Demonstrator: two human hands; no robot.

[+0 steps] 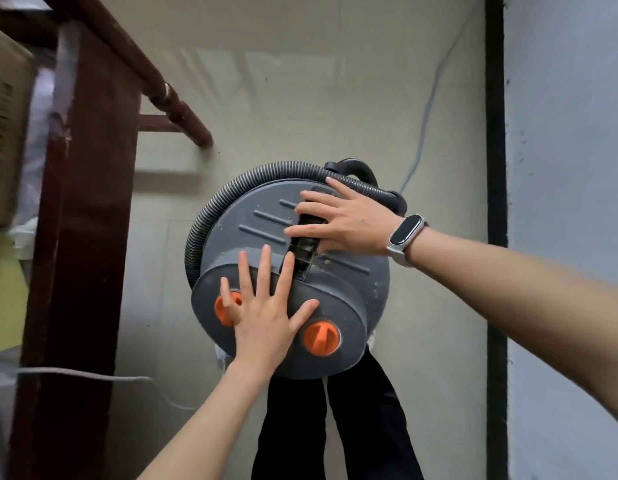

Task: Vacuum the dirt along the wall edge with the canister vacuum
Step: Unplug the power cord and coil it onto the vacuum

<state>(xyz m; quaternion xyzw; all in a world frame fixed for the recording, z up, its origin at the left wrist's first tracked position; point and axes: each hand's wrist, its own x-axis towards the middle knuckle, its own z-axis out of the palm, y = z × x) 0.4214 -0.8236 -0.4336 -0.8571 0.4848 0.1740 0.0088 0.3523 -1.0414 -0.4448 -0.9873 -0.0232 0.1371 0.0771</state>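
On the pale tiled floor [300, 98] beside the black-skirted wall [495, 133], the round grey canister vacuum [349, 282] stands under two flat, released hands, left hand [266, 313] and right hand [345, 220], which should grip its recessed black handle [305, 244] squarely before lifting.

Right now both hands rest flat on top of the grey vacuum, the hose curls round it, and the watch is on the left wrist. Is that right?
Not quite: the watch is on the right wrist, as the head view shows. The rest holds: the left hand and right hand rest with straight fingers on top of the grey vacuum, and the hose curls round it.
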